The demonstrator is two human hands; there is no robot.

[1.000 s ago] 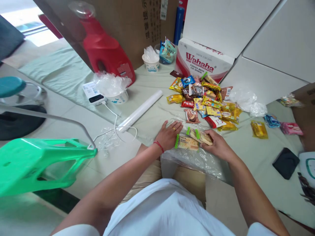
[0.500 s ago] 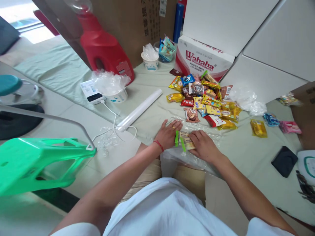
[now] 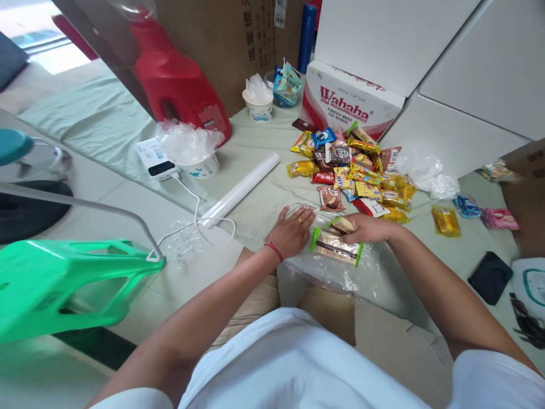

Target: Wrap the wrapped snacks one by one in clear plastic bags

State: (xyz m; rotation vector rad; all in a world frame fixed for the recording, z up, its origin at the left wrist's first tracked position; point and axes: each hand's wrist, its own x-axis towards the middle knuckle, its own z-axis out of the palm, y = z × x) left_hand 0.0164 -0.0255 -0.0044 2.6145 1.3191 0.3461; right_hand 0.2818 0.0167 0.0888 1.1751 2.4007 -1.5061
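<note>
My left hand (image 3: 291, 234), with a ring and a red wrist cord, lies flat with fingers stretched on a clear plastic sheet (image 3: 330, 277). The sheet hangs over the cloth's near edge. My right hand (image 3: 368, 228) is closed on two snack packets (image 3: 334, 250) with green ends and clear, pale-and-dark fronts. They sit over the sheet, just right of my left fingers. Part of the rear packet is hidden by my hand. Just beyond my hands is a heap of wrapped snacks (image 3: 343, 177) in yellow, brown, red and blue.
A white roll (image 3: 240, 191) and a white cable (image 3: 199, 207) lie to the left. Behind stand a Wahaha carton (image 3: 347, 102), paper tubs (image 3: 259, 108) and a red jug (image 3: 181, 79). A green stool (image 3: 80, 284) is at left. Rightward are a yellow packet (image 3: 445, 221) and a black item (image 3: 490, 278).
The two packets have turned and now show broad clear fronts. My right hand has moved slightly right and up, gripping them from the right. My left hand stays flat in place.
</note>
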